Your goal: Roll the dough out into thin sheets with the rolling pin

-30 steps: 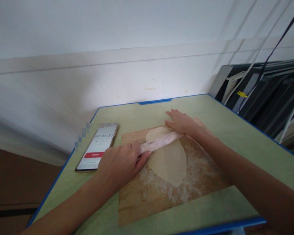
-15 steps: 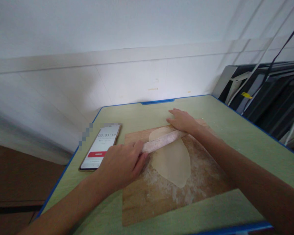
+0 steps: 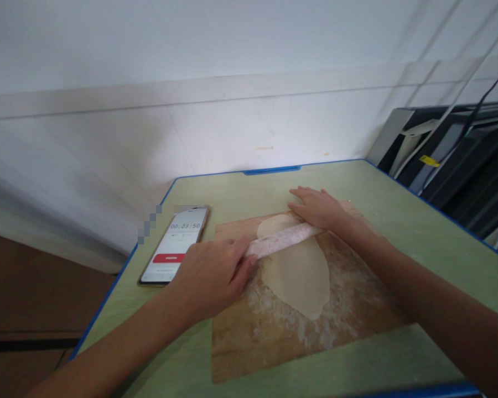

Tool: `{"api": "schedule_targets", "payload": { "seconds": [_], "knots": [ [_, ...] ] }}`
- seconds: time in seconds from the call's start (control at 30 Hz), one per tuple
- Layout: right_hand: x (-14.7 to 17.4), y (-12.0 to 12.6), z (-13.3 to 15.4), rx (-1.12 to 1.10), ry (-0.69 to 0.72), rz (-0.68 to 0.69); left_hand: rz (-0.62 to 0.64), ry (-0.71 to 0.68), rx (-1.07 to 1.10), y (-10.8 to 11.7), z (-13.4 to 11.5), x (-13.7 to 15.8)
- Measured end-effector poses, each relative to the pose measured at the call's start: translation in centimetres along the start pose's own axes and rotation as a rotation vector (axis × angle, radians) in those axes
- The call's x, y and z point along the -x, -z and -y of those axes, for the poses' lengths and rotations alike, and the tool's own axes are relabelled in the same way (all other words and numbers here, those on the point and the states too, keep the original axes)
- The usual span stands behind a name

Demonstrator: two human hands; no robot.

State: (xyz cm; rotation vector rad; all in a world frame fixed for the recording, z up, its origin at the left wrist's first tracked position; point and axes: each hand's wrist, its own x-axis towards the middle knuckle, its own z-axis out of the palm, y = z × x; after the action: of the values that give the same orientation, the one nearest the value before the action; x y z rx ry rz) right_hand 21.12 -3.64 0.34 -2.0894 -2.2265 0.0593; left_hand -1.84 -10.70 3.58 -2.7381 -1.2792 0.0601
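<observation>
A flour-dusted rolling pin (image 3: 280, 241) lies slantwise across the upper part of a thin, flat sheet of dough (image 3: 301, 279). The dough is a long oval, resting on a floury wooden board (image 3: 236, 342). My left hand (image 3: 218, 271) is closed round the pin's left end, thumb on the near side. At the other end, my right hand (image 3: 317, 207) rests palm down on the pin, its fingers stretched out beyond it over the far edge of the board. That end of the pin is hidden beneath the palm.
A phone (image 3: 178, 243) showing a timer lies left of the board, partly behind my left hand. The green table (image 3: 398, 221) has a blue rim and stands against a white wall (image 3: 216, 132). Dark flat panels (image 3: 460, 160) and cables are at the right.
The whole view has shifted slightly, so everything appears a little further right. My hands and the rolling pin have barely moved over the dough. The fingers of my right hand look slightly more spread.
</observation>
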Motion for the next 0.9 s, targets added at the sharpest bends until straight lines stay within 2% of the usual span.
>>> {"api": "schedule_targets", "payload": {
  "seconds": [0.3,0.47,0.6,0.9],
  "knots": [
    [1.0,0.1,0.2,0.023,0.017,-0.01,-0.027,-0.021,0.009,-0.1,0.1,0.0],
    [1.9,-0.2,-0.2,0.053,0.088,0.008,-0.028,0.012,-0.057,-0.2,0.1,-0.3],
    [3.4,-0.2,-0.5,0.072,0.171,0.018,-0.021,0.049,-0.097,-0.2,-0.1,-0.5],
    [8.2,1.1,0.7,0.089,0.178,-0.106,-0.015,0.078,-0.164,-0.4,-0.5,-0.6]
  ]
}}
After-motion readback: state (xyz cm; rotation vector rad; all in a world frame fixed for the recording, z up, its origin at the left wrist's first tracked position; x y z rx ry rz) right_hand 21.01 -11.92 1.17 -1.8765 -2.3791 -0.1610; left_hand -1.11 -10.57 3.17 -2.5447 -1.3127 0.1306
